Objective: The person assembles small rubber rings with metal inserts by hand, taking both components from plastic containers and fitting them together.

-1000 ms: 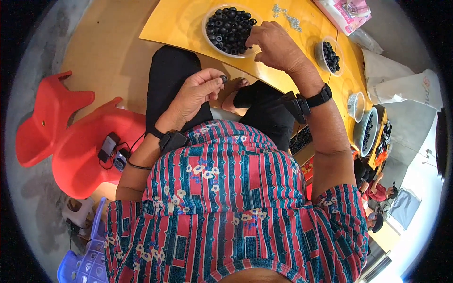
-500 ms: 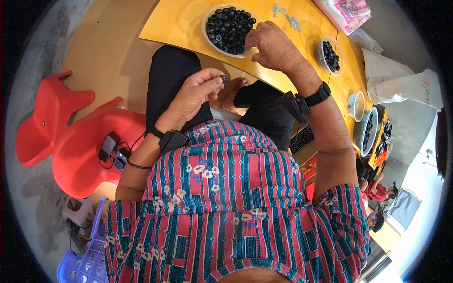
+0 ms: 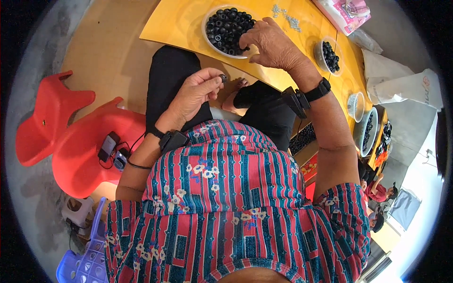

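Over my lap, my left hand [image 3: 197, 93] is closed, with a small black ring-shaped piece [image 3: 223, 78] pinched between thumb and fingertips. My right hand [image 3: 273, 46] reaches over the near right rim of a clear plastic bowl [image 3: 205, 37] on the table. Its fingers curl down onto the black, bead-like pieces [image 3: 226, 28] heaped inside. The thumb stands apart from the fingers, near the rim. No piece shows in that hand, though its fingertips are partly hidden among the heap.
On the yellow table [image 3: 174, 21] lie small silvery bits [image 3: 292, 22]. Farther right stand a second tub of black pieces [image 3: 330, 57], a clear cup [image 3: 355, 106] and a large basin [image 3: 369, 132]. A red chair [image 3: 85, 155] stands at my left. People [image 3: 380, 192] sit at the far right.
My right hand has shifted slightly, its fingers reaching a little farther left into the black pieces, the thumb now apart. My left hand stays almost still with its piece.
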`<action>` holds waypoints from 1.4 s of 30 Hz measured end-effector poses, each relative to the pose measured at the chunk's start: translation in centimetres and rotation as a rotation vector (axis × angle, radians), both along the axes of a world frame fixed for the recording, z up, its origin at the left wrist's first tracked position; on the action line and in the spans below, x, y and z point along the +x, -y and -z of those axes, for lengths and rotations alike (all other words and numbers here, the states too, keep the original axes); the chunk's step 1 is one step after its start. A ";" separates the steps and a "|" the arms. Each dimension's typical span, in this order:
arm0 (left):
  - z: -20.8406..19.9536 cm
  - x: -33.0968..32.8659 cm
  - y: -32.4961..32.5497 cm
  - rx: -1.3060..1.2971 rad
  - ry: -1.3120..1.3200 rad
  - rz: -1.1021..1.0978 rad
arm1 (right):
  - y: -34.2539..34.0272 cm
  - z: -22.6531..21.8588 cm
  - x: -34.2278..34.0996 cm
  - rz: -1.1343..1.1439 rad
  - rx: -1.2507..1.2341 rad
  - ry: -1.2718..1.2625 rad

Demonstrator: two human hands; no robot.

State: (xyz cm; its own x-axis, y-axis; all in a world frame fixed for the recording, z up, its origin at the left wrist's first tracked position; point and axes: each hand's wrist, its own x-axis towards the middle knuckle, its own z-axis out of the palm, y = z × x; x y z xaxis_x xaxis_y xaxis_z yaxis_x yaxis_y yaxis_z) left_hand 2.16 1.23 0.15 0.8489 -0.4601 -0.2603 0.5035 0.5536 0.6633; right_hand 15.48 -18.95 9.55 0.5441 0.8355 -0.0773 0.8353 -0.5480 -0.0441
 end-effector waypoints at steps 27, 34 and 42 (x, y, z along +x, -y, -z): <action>0.2 0.0 0.1 -0.027 -0.017 -0.018 | -0.5 0.4 -1.3 0.102 -0.101 0.059; -0.1 -0.1 0.0 -0.028 -0.018 -0.028 | -0.1 0.6 -0.7 0.104 -0.035 -0.010; 0.2 0.0 0.0 -0.031 -0.024 -0.025 | 1.5 1.3 -0.1 -0.035 0.121 0.090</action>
